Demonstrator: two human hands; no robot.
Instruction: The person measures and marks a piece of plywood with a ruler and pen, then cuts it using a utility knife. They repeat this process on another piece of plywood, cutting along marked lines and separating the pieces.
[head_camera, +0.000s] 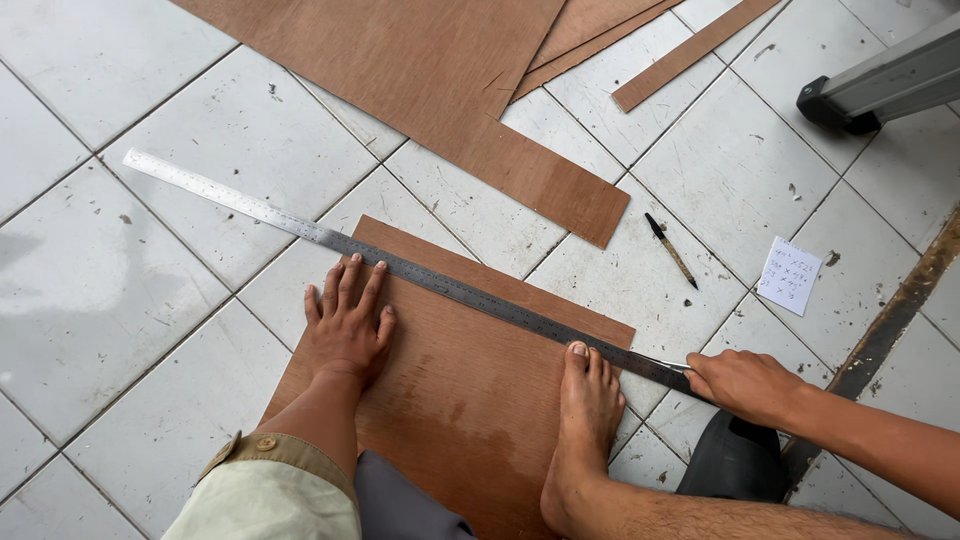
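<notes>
A brown plywood sheet (460, 390) lies on the white tiled floor. A long steel ruler (330, 240) runs diagonally across its upper edge. My left hand (347, 320) lies flat on the plywood, fingers spread, fingertips against the ruler. My bare foot (585, 400) presses its toes on the ruler further right. My right hand (745, 385) is closed at the ruler's right end, gripping a small thin tool whose metal tip (668, 365) rests beside the ruler; most of the tool is hidden in the fist.
A larger plywood sheet (420, 70) and narrow strips (690, 50) lie at the top. A pen (670, 250) and a small paper note (788, 275) lie on the tiles at right. A metal ladder foot (850, 100) is at top right, a dark sandal (735, 460) by my foot.
</notes>
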